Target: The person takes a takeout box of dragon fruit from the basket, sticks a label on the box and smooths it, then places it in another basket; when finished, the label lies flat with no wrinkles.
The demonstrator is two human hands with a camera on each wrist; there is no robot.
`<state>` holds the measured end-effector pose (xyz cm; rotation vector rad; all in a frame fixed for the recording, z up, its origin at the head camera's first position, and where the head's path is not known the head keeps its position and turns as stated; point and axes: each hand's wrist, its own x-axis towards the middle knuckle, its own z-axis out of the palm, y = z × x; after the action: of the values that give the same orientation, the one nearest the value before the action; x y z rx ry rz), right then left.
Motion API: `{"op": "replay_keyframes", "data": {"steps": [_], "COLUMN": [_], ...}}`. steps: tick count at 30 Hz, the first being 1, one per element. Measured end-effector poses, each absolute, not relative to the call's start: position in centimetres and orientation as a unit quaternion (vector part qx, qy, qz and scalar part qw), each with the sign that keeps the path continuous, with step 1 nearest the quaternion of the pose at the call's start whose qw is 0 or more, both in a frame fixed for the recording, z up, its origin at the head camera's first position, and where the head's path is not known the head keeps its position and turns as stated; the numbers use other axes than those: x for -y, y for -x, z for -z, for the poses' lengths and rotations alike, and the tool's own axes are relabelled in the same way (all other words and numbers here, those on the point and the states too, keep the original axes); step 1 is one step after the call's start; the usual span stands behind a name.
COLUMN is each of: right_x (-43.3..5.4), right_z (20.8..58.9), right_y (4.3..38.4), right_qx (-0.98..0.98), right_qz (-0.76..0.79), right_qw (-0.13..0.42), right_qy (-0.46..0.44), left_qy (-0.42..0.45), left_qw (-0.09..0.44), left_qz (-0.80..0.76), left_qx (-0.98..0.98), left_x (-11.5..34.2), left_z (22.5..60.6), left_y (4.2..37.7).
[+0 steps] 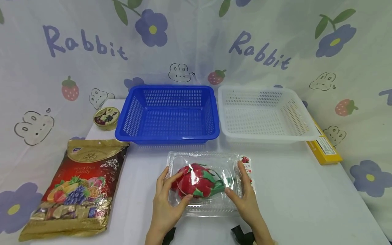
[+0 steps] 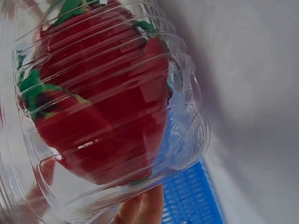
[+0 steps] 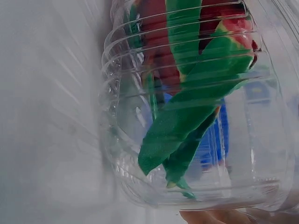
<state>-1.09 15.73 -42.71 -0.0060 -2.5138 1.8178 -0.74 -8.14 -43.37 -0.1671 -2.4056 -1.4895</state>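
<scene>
A clear plastic clamshell box (image 1: 208, 206) stands at the front middle of the table, with a red dragon fruit (image 1: 196, 180) with green scales inside. My left hand (image 1: 166, 204) grips its left side, thumb on the near part and fingers reaching toward the far side. On the right side my right hand (image 1: 246, 200) holds it the same way. Through the ribbed wall, the left wrist view shows the red body of the dragon fruit (image 2: 103, 102), and fingertips (image 2: 149, 205) touch the box. The right wrist view shows its green leaf tips (image 3: 187, 112).
Behind the box stand a blue basket (image 1: 166, 140) and a white basket (image 1: 269, 137). A bag of mixed fruit candy (image 1: 79, 190) lies left, with a round tin (image 1: 106, 118) behind it. A yellow box (image 1: 326, 149) is at right. A printed label (image 1: 246, 164) shows beside the clamshell.
</scene>
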Motion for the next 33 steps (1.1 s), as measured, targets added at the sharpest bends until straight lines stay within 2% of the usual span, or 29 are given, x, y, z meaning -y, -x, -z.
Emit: {"op": "replay_keyframes", "data": {"steps": [14,25,33], "right_x": [-16.0,-16.9,-18.2], "right_z": [43.5,44.5,44.6], "right_y": [1.1,1.8,2.0], "right_qx": [0.808,0.812,0.838], "right_qz": [-0.59,-0.583,-0.544], "right_qw": [0.008,0.01,0.053], "right_qy": [0.009,-0.028,-0.007], "left_qy": [0.047,-0.01,-0.014], "left_qw": [0.147,0.122,0.119], "left_qz": [0.509,0.52,0.525], "left_qx": [0.847,0.845,0.843], "left_x": [8.0,7.7,7.5], "left_z": [44.1,44.0,43.8], "left_y": [0.7,0.3,0.2]}}
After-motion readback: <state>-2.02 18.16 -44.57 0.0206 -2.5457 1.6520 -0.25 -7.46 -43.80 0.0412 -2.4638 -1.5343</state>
